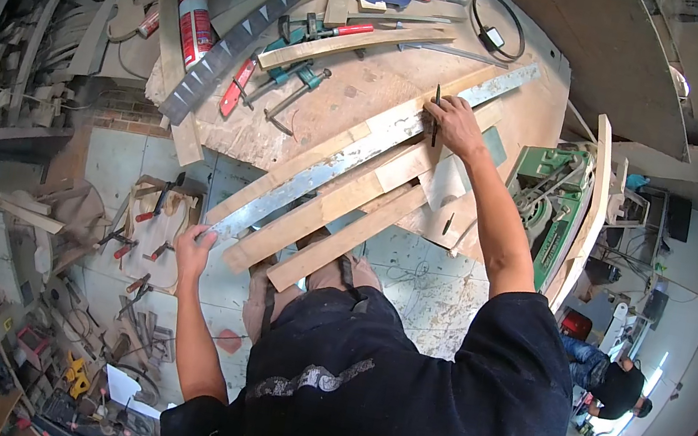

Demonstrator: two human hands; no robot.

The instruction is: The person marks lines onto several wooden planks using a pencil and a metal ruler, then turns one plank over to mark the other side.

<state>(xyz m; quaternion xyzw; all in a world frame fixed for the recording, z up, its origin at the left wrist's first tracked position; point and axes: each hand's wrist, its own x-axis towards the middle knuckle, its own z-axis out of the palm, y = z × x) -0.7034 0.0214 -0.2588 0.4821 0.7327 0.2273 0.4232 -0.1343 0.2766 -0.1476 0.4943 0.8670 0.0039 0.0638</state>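
My left hand (194, 249) grips the near-left end of a long, worn metal straightedge (322, 172). The straightedge lies lengthwise on a pale wooden strip (284, 192), which sticks out past the workbench edge. Farther up the straightedge, my right hand (453, 123) rests against it, with a dark pen-like marking tool (439, 94) between the fingers. Beside the straightedge, on the side nearer my body, run a second wooden strip (322, 213) and a third one (346, 237). Their ends also overhang the bench. A pale sheet (443, 182) lies below my right wrist.
The workbench (371, 83) carries bar clamps (289, 80), a red-handled knife (237, 87), a glue bottle (195, 26) and a curved wooden piece (349, 48). A green machine (545, 202) stands at right. Clamped panels (157, 227) lie at left. Another person (618, 388) is far right.
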